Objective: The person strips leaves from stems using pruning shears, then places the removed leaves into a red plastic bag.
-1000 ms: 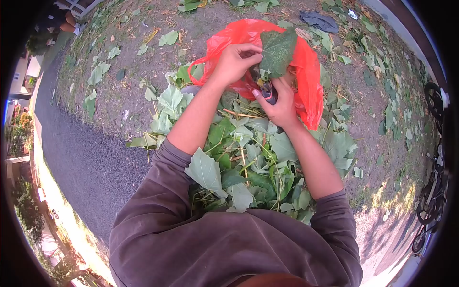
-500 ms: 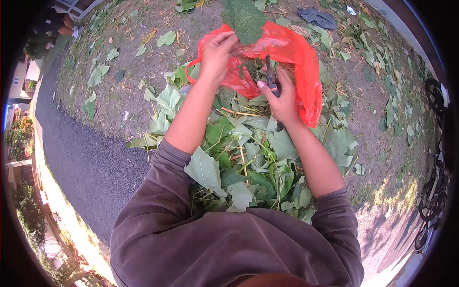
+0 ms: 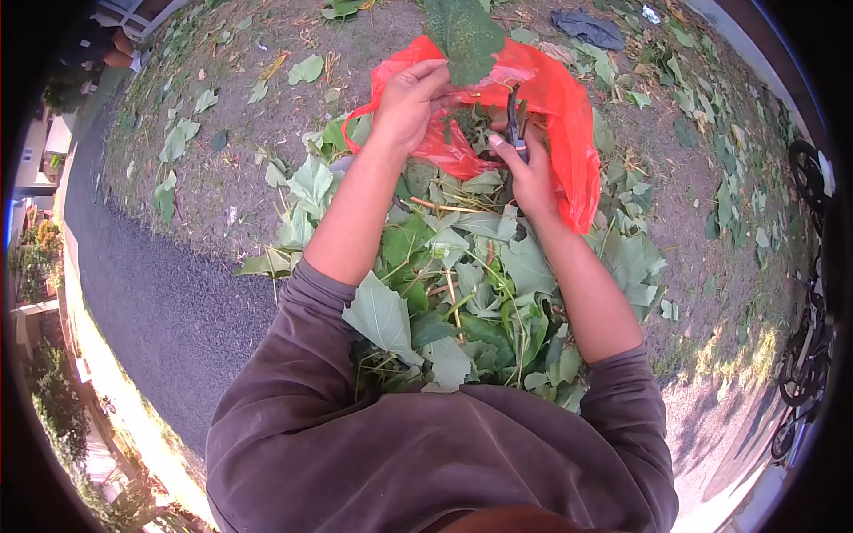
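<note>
My left hand [image 3: 411,102] is closed, pinching a large green leaf [image 3: 464,40] near its stem. The leaf stands up above the far side of a red plastic bag [image 3: 569,133]. My right hand [image 3: 530,173] grips dark-handled pruning shears [image 3: 516,129], with their blades pointing away from me over the bag's mouth. Some of its fingers are hidden behind the shears and the bag. Cut plant bits [image 3: 480,120] show inside the bag. Between my forearms lies a heap of leafy cuttings [image 3: 471,266], with broad leaves and thin stems.
Loose leaves [image 3: 180,140] are scattered over the bare soil [image 3: 267,115]. A dark cloth-like scrap [image 3: 588,29] lies beyond the bag. Grey asphalt [image 3: 151,302] runs along the left, and bicycles or similar wheels [image 3: 804,182] stand at the right edge. Part of another person [image 3: 120,53] shows at upper left.
The leaf in my left hand has shifted slightly right and nearer. My right hand has moved a little right, and the shears with it, their blades now higher.
</note>
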Demonstrator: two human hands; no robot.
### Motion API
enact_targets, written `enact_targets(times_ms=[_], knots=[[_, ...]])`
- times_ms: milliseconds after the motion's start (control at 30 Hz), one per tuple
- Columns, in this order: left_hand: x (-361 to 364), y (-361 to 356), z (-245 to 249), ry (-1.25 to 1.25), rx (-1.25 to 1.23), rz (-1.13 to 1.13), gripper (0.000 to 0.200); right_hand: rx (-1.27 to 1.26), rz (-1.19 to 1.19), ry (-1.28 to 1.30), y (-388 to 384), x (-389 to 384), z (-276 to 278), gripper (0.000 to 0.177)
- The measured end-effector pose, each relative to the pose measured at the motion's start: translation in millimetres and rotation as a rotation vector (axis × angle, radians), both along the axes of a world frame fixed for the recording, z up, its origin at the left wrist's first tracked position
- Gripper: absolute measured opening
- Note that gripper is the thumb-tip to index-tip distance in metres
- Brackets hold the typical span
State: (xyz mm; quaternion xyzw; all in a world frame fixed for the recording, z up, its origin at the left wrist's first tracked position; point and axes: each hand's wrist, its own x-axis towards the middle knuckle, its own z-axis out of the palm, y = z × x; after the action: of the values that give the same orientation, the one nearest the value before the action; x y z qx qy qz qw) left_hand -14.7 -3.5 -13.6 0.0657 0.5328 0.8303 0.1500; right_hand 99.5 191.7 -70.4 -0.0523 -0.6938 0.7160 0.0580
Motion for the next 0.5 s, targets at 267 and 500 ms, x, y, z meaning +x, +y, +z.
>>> enact_targets(times_ms=[267, 500], knots=[[7.8, 7.2, 2.5, 0.185, -0.297, -0.103, 0.025, -0.059, -0.016, 0.002, -2.5, 1.4, 3.1, 0.039], [6.5, 7.4, -1.7, 0.188, -0.326, -0.132, 0.026, 0.024, -0.043, -0.057, 3.3, 1.3, 0.6, 0.037]])
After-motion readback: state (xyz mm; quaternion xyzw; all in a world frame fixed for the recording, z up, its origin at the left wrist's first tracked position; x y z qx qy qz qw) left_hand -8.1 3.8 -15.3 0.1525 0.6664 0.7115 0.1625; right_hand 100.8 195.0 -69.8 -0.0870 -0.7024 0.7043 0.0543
